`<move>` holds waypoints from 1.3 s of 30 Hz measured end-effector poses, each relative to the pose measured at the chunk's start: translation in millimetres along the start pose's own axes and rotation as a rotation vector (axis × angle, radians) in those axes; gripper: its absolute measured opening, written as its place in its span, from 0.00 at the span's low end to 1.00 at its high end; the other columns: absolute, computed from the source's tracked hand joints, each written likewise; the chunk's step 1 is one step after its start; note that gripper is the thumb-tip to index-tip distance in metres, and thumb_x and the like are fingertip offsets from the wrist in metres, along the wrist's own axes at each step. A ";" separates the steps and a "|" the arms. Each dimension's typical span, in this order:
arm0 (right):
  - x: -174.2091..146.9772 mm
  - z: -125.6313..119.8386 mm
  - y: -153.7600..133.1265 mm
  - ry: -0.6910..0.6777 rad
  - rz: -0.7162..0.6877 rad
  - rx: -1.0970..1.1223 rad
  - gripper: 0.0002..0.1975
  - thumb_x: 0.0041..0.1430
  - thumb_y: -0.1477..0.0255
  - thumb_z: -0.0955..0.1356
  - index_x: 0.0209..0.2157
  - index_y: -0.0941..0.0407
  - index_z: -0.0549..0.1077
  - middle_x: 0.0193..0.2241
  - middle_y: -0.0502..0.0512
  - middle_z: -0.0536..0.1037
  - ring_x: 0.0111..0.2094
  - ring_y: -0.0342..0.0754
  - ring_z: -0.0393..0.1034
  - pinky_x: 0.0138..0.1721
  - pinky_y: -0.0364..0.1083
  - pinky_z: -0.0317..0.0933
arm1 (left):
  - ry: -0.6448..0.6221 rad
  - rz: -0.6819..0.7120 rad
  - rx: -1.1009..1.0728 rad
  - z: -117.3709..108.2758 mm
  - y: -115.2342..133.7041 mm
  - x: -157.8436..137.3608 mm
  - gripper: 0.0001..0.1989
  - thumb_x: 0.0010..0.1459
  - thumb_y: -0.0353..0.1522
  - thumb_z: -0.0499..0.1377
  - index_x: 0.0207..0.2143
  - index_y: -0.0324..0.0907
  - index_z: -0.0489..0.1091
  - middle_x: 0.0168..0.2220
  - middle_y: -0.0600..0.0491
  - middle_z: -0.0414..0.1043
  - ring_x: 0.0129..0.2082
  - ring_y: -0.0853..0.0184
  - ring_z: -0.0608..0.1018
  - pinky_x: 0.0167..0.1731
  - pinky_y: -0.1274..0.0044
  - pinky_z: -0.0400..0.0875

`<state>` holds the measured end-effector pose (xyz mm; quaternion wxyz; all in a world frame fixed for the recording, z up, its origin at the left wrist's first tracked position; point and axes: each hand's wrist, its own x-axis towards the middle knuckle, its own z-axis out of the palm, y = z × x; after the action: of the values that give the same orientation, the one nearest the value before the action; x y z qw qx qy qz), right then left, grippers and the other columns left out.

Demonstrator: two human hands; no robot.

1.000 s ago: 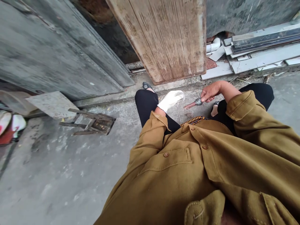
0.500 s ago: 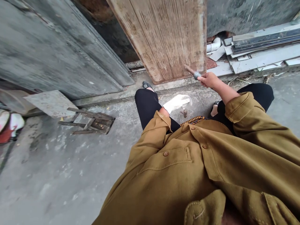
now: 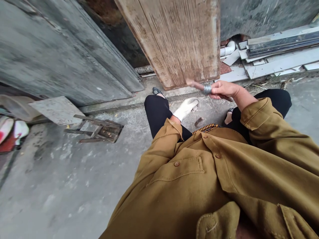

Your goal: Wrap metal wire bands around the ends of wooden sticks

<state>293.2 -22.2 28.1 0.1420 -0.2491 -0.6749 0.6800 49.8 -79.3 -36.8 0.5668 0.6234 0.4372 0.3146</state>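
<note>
My right hand (image 3: 224,89), bare, is closed around one end of a brown stick with silvery wire wound about it, the wire-wound stick (image 3: 196,85). Its free end points left, in front of the foot of the wooden panel (image 3: 184,46), and is slightly blurred. My left hand (image 3: 186,107) wears a white glove and hangs low between my knees, its fingers curled together. What they hold, if anything, I cannot make out. Just below the glove shows a short brown piece (image 3: 198,121); whether it touches that hand is unclear.
A small wooden stool (image 3: 99,129) lies tipped over on the concrete floor at left, near a flat board (image 3: 56,109). Stacked white strips (image 3: 279,66) and a white pipe (image 3: 228,49) lie along the wall at right. A grey door panel (image 3: 62,56) stands at left.
My right hand has come down slightly with the wire-wound stick, whose tip has swung left and lower. The gloved left hand has shifted a little left and turned, its fingers now curled.
</note>
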 end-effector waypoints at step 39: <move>26.3 -11.8 38.8 0.084 0.663 -0.912 0.17 0.53 0.62 0.74 0.20 0.60 0.74 0.14 0.51 0.67 0.21 0.44 0.65 0.28 0.44 0.58 | -0.260 -0.068 0.179 -3.9 9.6 -4.0 0.15 0.53 0.40 0.61 0.25 0.36 0.72 0.18 0.56 0.63 0.19 0.75 0.63 0.21 0.80 0.55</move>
<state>283.1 -0.2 -13.7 -0.1743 -0.5107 -0.7800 0.3170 46.5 -81.0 -26.4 0.5713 0.6917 0.4070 0.1716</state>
